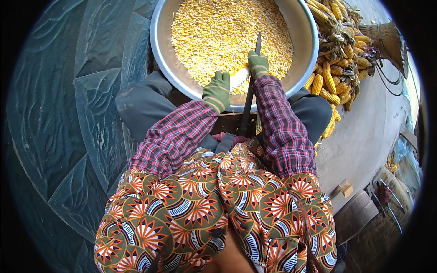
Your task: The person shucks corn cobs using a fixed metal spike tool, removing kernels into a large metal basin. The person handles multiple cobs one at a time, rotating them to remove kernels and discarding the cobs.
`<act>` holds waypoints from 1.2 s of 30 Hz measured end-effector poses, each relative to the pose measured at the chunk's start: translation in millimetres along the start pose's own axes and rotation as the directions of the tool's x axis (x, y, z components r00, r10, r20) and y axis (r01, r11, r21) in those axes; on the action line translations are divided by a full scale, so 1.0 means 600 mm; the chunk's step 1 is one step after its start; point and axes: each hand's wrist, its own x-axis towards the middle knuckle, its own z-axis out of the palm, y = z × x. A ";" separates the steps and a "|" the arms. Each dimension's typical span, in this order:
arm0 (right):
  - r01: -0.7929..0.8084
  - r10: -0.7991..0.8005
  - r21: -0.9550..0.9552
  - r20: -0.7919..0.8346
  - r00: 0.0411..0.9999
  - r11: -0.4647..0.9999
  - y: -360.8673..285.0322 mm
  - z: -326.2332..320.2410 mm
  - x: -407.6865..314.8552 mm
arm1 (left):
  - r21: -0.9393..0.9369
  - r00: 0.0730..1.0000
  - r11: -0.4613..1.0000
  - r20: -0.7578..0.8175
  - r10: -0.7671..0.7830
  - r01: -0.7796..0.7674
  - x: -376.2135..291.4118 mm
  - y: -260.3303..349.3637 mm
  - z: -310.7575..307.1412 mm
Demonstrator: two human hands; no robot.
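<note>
A wide metal basin [156, 41] full of loose yellow corn kernels [225, 30] stands before me, between my bent knees. My left hand [217, 91], in a green knitted glove with tan stripes, rests over the basin's near inner side; its palm is turned away, so what it may hold is hidden. My right hand [258, 65], in a matching glove, is closed at a long dark flat metal bar [248, 102]. The bar slants from near my lap, across the rim, and its pointed tip rises past the hand over the kernels. A whitish corncob [240, 77] lies between both hands, partly covered.
Right of the basin lies a heap of yellow corn cobs [328, 76] with dry husks, beside a woven basket [384, 37]. A dark blue tarpaulin [99, 85] spreads at the left. A small wooden block [346, 188] and a board [358, 215] lie at the lower right.
</note>
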 end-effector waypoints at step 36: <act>-0.033 -0.016 0.371 0.128 0.992 0.928 0.002 -0.002 -0.018 | -0.767 0.722 0.036 0.617 0.313 0.640 -0.003 -0.054 0.064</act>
